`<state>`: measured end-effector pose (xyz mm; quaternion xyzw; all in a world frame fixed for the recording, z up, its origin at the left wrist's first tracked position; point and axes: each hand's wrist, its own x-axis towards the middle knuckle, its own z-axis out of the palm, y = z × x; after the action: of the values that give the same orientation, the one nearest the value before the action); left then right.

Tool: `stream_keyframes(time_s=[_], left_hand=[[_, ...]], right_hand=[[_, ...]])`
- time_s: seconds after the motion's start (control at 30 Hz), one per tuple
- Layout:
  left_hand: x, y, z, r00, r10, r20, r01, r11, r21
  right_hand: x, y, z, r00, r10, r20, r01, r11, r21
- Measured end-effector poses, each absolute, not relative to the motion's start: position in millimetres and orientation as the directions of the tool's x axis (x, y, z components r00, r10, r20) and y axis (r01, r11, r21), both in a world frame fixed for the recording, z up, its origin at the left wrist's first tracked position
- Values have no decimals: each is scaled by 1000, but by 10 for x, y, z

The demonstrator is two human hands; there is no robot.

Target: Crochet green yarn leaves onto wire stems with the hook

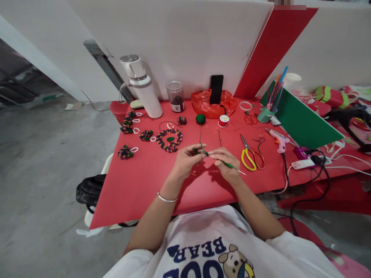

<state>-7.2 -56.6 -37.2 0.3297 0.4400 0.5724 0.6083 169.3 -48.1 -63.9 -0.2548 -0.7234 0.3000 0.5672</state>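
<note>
Both hands meet over the middle of the red table. My left hand pinches a small piece of green yarn work between thumb and fingers. My right hand is closed on a green-handled crochet hook whose metal end sticks out to the right. The hook's other end reaches the green yarn at my left fingertips. A thin strand runs from there back to a green yarn ball.
Yellow-handled scissors lie right of my hands, a glue gun beyond. Several beaded multicolour pieces lie at the left. A white bottle, jar, phone, red bag, thread spool and green board stand behind.
</note>
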Motion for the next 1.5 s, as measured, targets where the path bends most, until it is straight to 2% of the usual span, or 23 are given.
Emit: stream_keyframes(time_s=[0.2, 0.53, 0.77, 0.87, 1.03, 1.2, 1.5], left_hand=[[-49, -574, -345, -49, 989, -136, -407, 105, 907], [-8, -563, -355, -70, 989, -129, -456, 83, 886], [81, -582, -289, -67, 988, -138, -545, 80, 834], [102, -596, -275, -43, 985, -165, -607, 106, 788], [42, -610, -268, 19, 980, -200, -608, 170, 776], [-33, -600, -281, 39, 979, -202, -572, 188, 798], [-87, -576, -320, 43, 978, -204, -550, 193, 812]], right_hand=[[1666, -448, -636, -217, 721, 658, -4, 673, -740], [1664, -427, -677, -199, 722, 662, 78, 685, -724], [1633, -400, -726, -132, 527, 840, 220, 842, -493], [1605, -388, -762, -116, 500, 858, 289, 844, -453], [1683, -323, -699, -218, 421, 881, 206, 902, -380], [1845, -267, -566, -374, 405, 834, 180, 914, -363], [1948, -226, -523, -462, 380, 802, 163, 925, -344]])
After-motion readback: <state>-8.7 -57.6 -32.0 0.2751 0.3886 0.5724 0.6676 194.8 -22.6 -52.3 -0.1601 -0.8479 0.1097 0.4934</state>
